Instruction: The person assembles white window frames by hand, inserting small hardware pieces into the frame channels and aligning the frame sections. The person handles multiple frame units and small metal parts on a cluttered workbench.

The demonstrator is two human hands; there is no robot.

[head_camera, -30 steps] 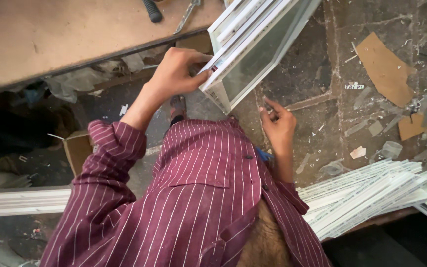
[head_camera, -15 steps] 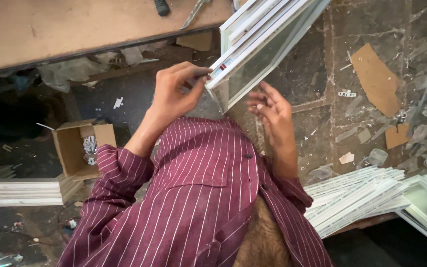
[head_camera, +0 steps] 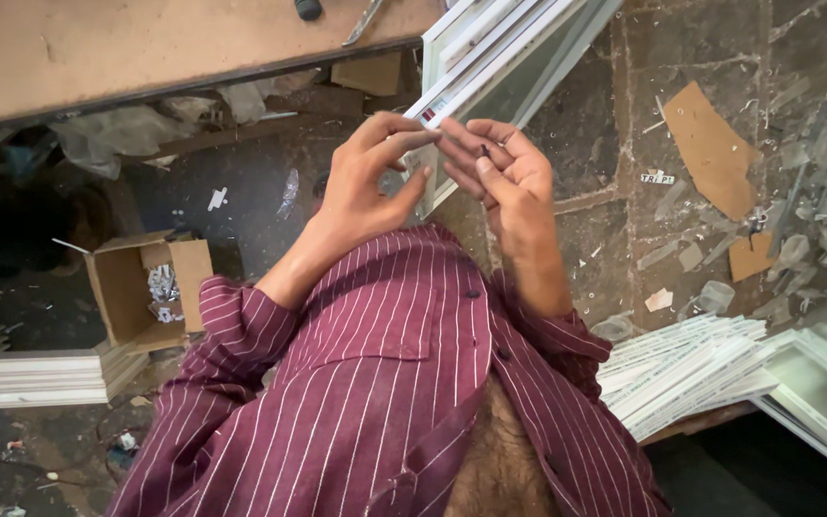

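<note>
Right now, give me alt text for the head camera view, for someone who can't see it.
Seen from above, a person in a maroon striped shirt brings both hands together beside a white window frame; the right hand pinches a small dark piece, the left hand close by. An open cardboard box sits on the littered floor.

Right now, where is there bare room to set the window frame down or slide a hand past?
The wooden bench top is bare left of the tools at its far edge. The stone floor between the window frame and the cardboard scrap is fairly open. It is crowded to the right, by the stacked white strips and scraps, and by the open box.
</note>
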